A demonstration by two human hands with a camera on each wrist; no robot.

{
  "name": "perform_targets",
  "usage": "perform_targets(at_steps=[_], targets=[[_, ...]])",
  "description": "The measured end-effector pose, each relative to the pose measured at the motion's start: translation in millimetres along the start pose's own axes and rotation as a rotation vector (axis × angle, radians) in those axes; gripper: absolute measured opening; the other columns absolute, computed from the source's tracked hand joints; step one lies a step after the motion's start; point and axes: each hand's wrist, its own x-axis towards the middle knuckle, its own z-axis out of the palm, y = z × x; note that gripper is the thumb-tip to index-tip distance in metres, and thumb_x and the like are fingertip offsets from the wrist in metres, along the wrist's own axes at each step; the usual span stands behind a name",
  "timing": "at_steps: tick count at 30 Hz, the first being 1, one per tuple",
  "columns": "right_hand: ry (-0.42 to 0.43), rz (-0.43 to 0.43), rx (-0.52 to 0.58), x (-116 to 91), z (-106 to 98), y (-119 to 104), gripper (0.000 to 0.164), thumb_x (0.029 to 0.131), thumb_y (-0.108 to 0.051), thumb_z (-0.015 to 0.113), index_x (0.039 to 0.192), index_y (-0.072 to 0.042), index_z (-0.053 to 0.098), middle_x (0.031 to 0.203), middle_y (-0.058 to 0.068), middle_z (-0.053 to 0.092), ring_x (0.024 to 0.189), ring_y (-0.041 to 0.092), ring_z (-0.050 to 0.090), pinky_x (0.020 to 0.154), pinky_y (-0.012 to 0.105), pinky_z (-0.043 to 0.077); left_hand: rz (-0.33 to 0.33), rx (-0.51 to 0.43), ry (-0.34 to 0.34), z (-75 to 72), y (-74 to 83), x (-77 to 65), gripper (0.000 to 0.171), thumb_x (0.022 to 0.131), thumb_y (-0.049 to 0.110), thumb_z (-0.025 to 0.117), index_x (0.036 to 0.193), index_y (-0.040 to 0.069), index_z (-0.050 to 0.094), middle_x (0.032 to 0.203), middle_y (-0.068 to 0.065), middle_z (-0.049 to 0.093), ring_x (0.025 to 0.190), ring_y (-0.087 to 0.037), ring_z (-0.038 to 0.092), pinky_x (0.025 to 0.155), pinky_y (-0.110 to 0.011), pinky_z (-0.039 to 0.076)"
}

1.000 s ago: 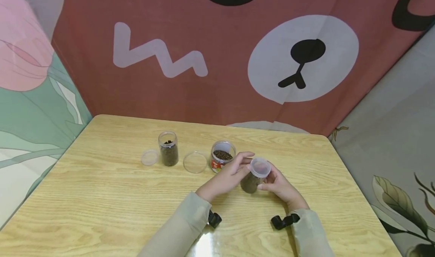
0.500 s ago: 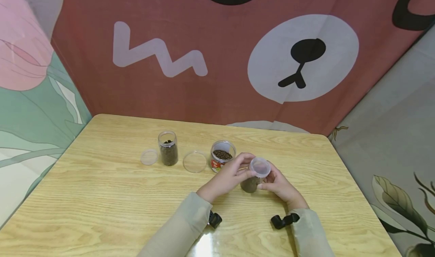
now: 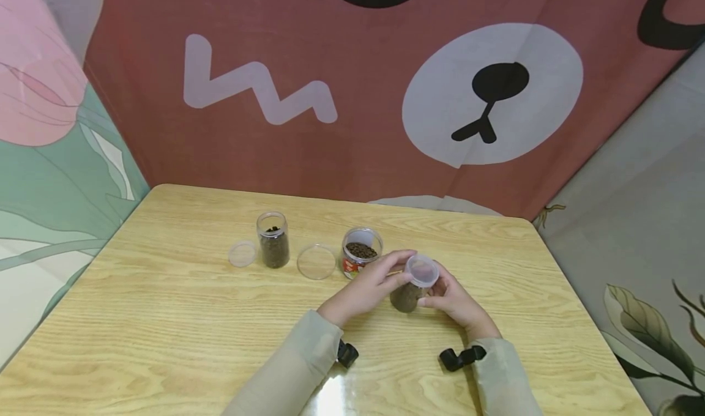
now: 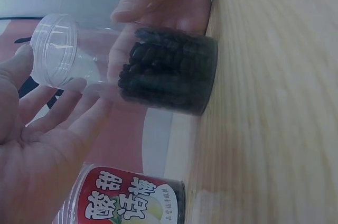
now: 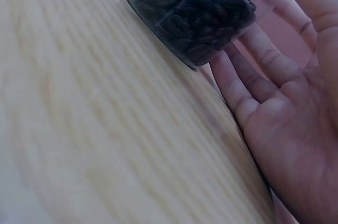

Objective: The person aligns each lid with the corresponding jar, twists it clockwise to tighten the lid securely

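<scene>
A clear plastic jar (image 3: 406, 298) partly filled with dark coffee beans stands at the middle right of the table in the head view, with a translucent screw lid (image 3: 422, 270) on its mouth. My right hand (image 3: 457, 300) grips the jar's body from the right, thumb in front and fingers behind. From the left, my left hand (image 3: 368, 286) holds the lid, its thumb at the near rim and its fingers round the far side. The left wrist view shows the beans (image 4: 163, 68) filling the lower part of the jar, whose base is at the tabletop.
Behind my left hand stands an open red-labelled jar (image 3: 352, 267) of brown beans. Farther left are a clear round lid (image 3: 316, 262), an open tall jar (image 3: 274, 251) with dark beans and a smaller lid (image 3: 242, 254). A printed cloth (image 3: 352, 159) hangs behind the table.
My left hand's fingers have come down from a raised pose and shifted slightly round the lid, the thumb now farther along its rim. The right hand and jar stay in place.
</scene>
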Motion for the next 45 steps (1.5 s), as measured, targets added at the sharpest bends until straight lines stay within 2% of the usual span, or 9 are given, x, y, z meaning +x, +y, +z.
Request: perform_targets(at_steps=[7,14,18,25,31,38,45], targets=[[-0.012,-0.027,0.015,1.9,0.1,0.6,0.074,0.089,0.006,0.072,0.151,-0.018,0.041,0.143,-0.012,0.051,0.133,0.001,0.046,0.109,0.015,0.037,-0.022,-0.066,0.022,0.9,-0.1,-1.1,0.049,0.106,0.021,0.056,0.15,0.008,0.038,0.143,-0.016,0.054,0.134,-0.024,0.053,0.107,-0.026,0.045],[-0.009,-0.026,0.011,2.0,0.0,-0.3,0.074,0.088,0.005,0.073,0.151,-0.018,0.041,0.142,-0.012,0.052,0.132,0.002,0.047,0.108,0.015,0.037,0.013,-0.07,0.024,1.3,0.2,0.1,0.04,0.106,0.019,0.055,0.144,0.007,0.045,0.142,-0.014,0.056,0.134,-0.022,0.053,0.109,-0.026,0.044],[-0.002,-0.017,0.003,1.0,-0.3,-1.2,0.074,0.089,0.004,0.073,0.152,-0.017,0.04,0.142,-0.012,0.052,0.131,0.002,0.049,0.107,0.015,0.038,0.029,-0.046,0.019,0.6,1.1,0.7,0.042,0.107,0.017,0.053,0.147,0.005,0.046,0.145,-0.011,0.055,0.135,-0.021,0.053,0.11,-0.027,0.042],[0.006,0.001,0.002,0.4,-0.3,-0.4,0.074,0.089,0.003,0.073,0.151,-0.018,0.041,0.141,-0.012,0.053,0.131,0.002,0.048,0.107,0.015,0.037,0.013,0.035,0.017,-0.5,-1.7,0.7,0.046,0.109,0.023,0.049,0.152,0.008,0.043,0.149,-0.008,0.052,0.133,-0.02,0.054,0.109,-0.027,0.043],[-0.007,-0.011,0.013,1.0,0.0,0.8,0.073,0.089,0.004,0.072,0.151,-0.02,0.042,0.141,-0.012,0.052,0.13,0.002,0.049,0.106,0.016,0.04,-0.004,-0.034,0.017,0.6,-2.8,0.4,0.047,0.109,0.022,0.05,0.153,0.011,0.038,0.144,-0.013,0.055,0.132,-0.022,0.055,0.107,-0.026,0.044],[-0.015,-0.025,0.023,1.4,0.4,0.2,0.071,0.089,0.003,0.073,0.149,-0.021,0.043,0.141,-0.012,0.052,0.131,0.002,0.048,0.106,0.016,0.04,-0.017,-0.127,0.033,3.1,-1.3,0.2,0.046,0.103,0.016,0.062,0.143,0.007,0.043,0.142,-0.016,0.055,0.133,-0.025,0.054,0.107,-0.027,0.046],[-0.005,-0.007,0.015,0.6,0.7,-1.9,0.071,0.089,0.002,0.074,0.149,-0.019,0.043,0.141,-0.012,0.052,0.131,0.001,0.048,0.107,0.015,0.038,0.022,-0.055,0.028,2.8,-2.4,0.9,0.044,0.104,0.017,0.06,0.144,0.007,0.046,0.142,-0.012,0.057,0.133,-0.022,0.054,0.11,-0.029,0.044]])
